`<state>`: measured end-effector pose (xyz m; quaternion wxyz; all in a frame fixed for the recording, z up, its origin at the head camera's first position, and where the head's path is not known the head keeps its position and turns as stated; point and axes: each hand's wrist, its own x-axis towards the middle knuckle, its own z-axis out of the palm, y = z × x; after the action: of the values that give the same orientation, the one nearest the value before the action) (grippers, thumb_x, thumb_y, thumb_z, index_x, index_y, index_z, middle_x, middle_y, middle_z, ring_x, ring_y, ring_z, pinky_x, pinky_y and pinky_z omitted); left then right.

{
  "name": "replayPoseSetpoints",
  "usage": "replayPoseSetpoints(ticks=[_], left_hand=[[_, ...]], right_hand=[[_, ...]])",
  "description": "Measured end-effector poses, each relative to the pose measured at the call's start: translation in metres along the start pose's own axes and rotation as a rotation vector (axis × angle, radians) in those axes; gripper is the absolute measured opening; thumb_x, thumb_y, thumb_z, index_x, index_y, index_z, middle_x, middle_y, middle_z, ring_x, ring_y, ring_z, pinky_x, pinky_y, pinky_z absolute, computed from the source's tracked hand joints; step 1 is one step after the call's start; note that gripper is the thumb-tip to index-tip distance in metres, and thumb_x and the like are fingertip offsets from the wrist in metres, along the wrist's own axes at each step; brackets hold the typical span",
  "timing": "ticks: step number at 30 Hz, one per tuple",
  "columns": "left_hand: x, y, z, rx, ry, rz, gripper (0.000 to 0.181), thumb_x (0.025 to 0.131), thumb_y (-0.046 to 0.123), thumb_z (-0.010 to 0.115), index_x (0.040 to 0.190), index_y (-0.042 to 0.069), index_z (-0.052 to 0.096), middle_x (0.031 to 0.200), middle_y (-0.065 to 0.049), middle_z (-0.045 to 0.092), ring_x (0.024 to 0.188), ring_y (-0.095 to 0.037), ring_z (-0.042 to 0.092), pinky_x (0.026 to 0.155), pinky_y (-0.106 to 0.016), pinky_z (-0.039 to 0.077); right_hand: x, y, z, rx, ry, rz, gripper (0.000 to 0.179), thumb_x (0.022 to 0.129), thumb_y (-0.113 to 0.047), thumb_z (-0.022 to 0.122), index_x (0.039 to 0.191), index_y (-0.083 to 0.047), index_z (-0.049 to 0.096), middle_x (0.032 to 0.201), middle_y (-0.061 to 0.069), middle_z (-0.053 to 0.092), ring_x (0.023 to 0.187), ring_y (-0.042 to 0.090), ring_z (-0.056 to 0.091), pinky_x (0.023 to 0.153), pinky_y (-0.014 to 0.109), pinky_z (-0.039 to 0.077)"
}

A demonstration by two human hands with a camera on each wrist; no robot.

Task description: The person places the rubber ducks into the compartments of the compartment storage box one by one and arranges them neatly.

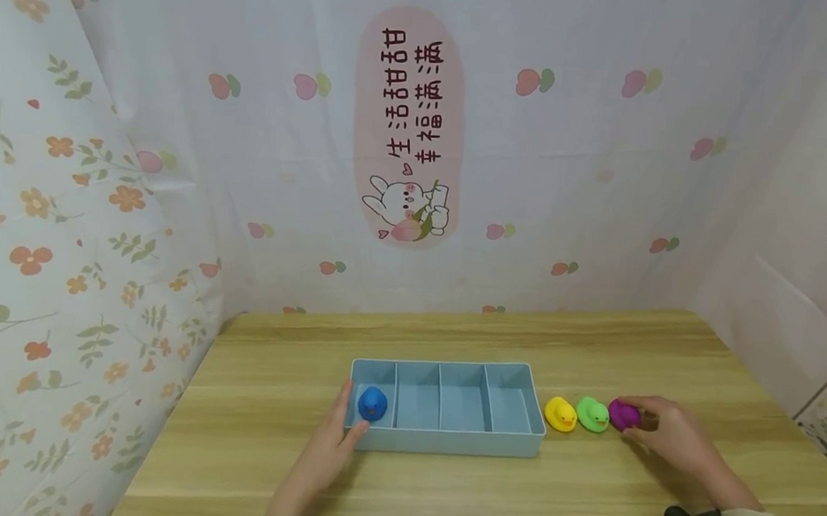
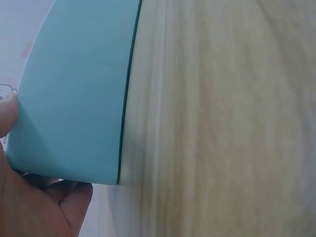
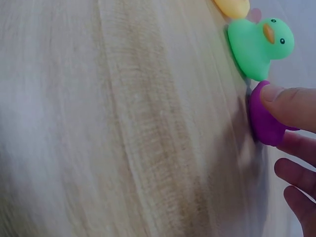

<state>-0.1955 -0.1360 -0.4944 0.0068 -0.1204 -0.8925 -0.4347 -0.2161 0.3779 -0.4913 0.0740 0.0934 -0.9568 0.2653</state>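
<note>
The purple rounded toy duck sits on the wood-grained bench, at the right end of a short row, in the pinch of the right hand; that hand's thumb and forefinger close on it, the remaining fingers spread beyond it; the smooth green toy duck stands just beside it, and the smooth yellow toy duck next along, near the right end of the light-blue rectangular plastic-looking tray; so these two stand in the way between the purple duck and the tray; the left hand grips the tray's left end, thumb at the front corner; the round-headed blue toy duck is in the leftmost compartment; white cloth with printed fruit hangs behind the bench; counted, there are four ducks, one of each colour; one tray; three dividers; four compartments; two hands.
</note>
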Motion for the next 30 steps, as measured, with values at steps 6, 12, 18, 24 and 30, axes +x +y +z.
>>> replayPoseSetpoints(ticks=[6,12,18,24,30], left_hand=[[0.000,-0.002,0.002,0.000,-0.003,-0.008,0.068,0.101,0.026,0.046,0.153,0.002,0.009,0.156,-0.026,0.015,0.142,-0.045,0.019,0.115,-0.059,0.018],[-0.001,-0.003,0.003,0.007,0.002,-0.004,0.068,0.101,0.026,0.046,0.153,0.002,0.010,0.156,-0.027,0.015,0.142,-0.045,0.019,0.114,-0.059,0.018],[-0.002,-0.004,0.003,-0.006,-0.001,-0.009,0.068,0.101,0.026,0.047,0.153,0.002,0.009,0.156,-0.027,0.014,0.142,-0.046,0.018,0.114,-0.060,0.017],[-0.001,-0.004,0.003,-0.010,-0.009,-0.007,0.069,0.101,0.027,0.046,0.153,0.003,0.008,0.157,-0.026,0.013,0.142,-0.045,0.017,0.115,-0.059,0.017],[0.000,-0.004,0.003,-0.006,-0.001,0.005,0.069,0.101,0.027,0.046,0.153,0.002,0.009,0.156,-0.026,0.014,0.142,-0.046,0.018,0.114,-0.061,0.018]], right_hand=[[-0.003,0.004,0.004,-0.010,0.026,-0.010,0.048,0.072,-0.014,0.082,0.115,0.002,0.066,0.108,0.027,0.066,0.094,0.039,0.063,0.078,0.053,0.052],[-0.006,0.009,0.007,-0.008,0.046,-0.008,0.049,0.073,-0.015,0.081,0.116,0.002,0.065,0.109,0.028,0.065,0.098,0.044,0.060,0.080,0.058,0.049],[-0.006,0.012,0.009,-0.017,0.074,-0.003,0.046,0.073,-0.018,0.082,0.112,0.000,0.067,0.105,0.024,0.067,0.095,0.039,0.062,0.077,0.047,0.052],[-0.006,0.014,0.009,-0.003,0.099,0.009,0.043,0.074,-0.022,0.082,0.109,-0.001,0.068,0.100,0.018,0.069,0.085,0.018,0.061,0.069,0.023,0.048],[-0.006,0.010,0.006,0.026,0.108,0.011,0.042,0.075,-0.021,0.081,0.109,0.000,0.068,0.096,0.018,0.069,0.078,0.002,0.057,0.065,0.021,0.049]])
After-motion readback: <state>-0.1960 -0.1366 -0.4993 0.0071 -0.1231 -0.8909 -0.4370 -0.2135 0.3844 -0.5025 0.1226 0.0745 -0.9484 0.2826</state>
